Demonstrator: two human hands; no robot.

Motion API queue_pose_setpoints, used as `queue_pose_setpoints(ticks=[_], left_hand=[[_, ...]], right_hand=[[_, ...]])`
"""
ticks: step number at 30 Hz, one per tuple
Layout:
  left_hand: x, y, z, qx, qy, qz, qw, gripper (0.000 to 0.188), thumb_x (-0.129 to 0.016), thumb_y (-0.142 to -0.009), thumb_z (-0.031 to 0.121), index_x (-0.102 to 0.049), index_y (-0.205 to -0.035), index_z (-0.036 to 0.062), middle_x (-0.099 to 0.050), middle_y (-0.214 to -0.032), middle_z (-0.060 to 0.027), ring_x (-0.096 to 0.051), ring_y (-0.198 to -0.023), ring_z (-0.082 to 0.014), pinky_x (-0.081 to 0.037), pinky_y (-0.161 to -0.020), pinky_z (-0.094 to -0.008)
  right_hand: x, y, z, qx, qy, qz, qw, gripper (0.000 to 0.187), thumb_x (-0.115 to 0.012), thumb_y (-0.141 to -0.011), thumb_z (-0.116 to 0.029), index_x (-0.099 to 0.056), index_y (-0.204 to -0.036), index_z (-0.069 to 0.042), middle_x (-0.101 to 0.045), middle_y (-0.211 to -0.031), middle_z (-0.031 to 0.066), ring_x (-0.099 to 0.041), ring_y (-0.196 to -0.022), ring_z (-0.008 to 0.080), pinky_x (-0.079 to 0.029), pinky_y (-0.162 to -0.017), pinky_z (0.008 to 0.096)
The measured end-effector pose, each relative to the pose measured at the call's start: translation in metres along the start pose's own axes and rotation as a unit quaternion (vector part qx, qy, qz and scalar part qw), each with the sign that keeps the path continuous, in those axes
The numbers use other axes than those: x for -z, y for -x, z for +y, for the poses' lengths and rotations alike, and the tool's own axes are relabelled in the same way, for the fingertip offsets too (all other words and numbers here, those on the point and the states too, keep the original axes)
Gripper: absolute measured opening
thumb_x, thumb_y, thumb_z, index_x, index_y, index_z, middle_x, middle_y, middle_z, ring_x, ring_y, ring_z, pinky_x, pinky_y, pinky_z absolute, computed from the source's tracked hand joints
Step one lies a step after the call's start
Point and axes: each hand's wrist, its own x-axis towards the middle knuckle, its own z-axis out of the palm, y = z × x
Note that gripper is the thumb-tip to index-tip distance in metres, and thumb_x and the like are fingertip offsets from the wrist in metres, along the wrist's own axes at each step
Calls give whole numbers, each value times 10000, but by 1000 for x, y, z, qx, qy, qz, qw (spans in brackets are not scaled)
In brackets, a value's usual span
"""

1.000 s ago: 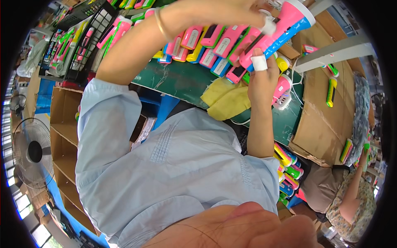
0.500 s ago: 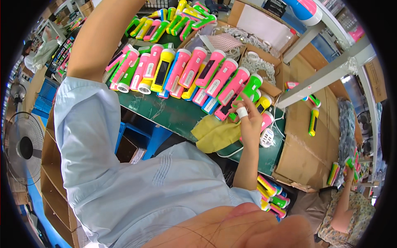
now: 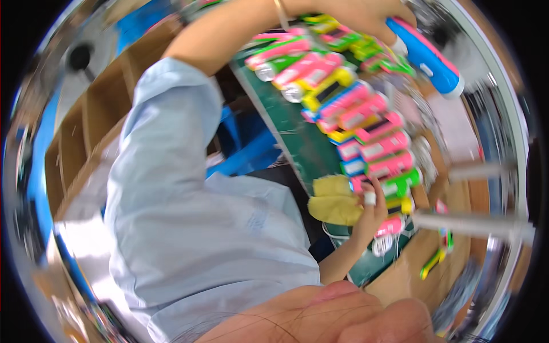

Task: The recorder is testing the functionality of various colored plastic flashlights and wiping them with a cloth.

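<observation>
My left hand (image 3: 366, 17) is raised at the top edge, its fingers wrapped round a blue and pink flashlight (image 3: 426, 60) with a white head, which slants down to the right. Below it, a long row of pink, yellow, green and blue flashlights (image 3: 366, 111) lies side by side on the green tabletop (image 3: 294, 134). By the row's near right end is my right hand (image 3: 374, 211), with white tape round one digit. Its fingers look apart and hold nothing that I can see, though they are blurred. Next to it lies a crumpled yellow cloth (image 3: 331, 200).
A white power strip (image 3: 383, 244) with a cord lies near the table's right end. Grey metal posts (image 3: 474, 223) cross the right side, beside cardboard (image 3: 394, 280). More flashlights (image 3: 374, 54) are piled at the back. Brown cardboard compartments (image 3: 97, 114) stand at the left.
The view has turned, so the row of flashlights now slants more steeply. My left hand has come into view with the blue and pink flashlight. My right hand stays by the row.
</observation>
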Motion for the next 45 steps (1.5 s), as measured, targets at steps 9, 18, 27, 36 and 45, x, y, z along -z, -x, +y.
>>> queue_pose_setpoints(ticks=[9,18,27,36,45], left_hand=[[68,376,5,538,-273,353,715,400,-670,-706,216,-579,-1020,-15,-636,-832,-137,-597,-747,-187,-465,-670,-312],[137,406,77,402,-406,319,756,419,-631,-638,-24,-626,-1051,44,-576,-929,-110,-553,-890,-229,-431,-820,-295],[121,291,52,223,-235,349,879,415,-696,-583,-25,-651,-989,49,-579,-882,-79,-567,-807,-217,-453,-735,-267],[123,100,46,-29,-235,271,933,444,-700,-597,-7,-654,-1019,121,-555,-946,-64,-568,-855,-204,-476,-726,-276],[63,138,-2,240,-97,223,940,326,-683,-696,191,-627,-944,-12,-628,-838,-199,-613,-764,-314,-469,-698,-357]], right_hand=[[-4,28,41,-133,-17,-48,990,323,-477,-901,-167,-538,-1170,2,-606,-874,71,-543,-671,103,-377,-548,208],[-38,9,36,-146,14,-101,984,308,-466,-904,-159,-542,-1152,7,-598,-888,77,-550,-659,97,-372,-514,181],[-17,23,62,-104,12,-29,994,289,-461,-907,-147,-550,-1134,9,-598,-885,83,-558,-638,99,-380,-494,173],[-23,32,79,-41,-53,30,997,256,-441,-908,-102,-561,-1117,-15,-583,-837,53,-548,-590,77,-370,-442,161],[-20,33,85,-25,-41,35,998,260,-439,-902,-96,-554,-1116,-2,-582,-814,54,-517,-577,73,-343,-454,160]])
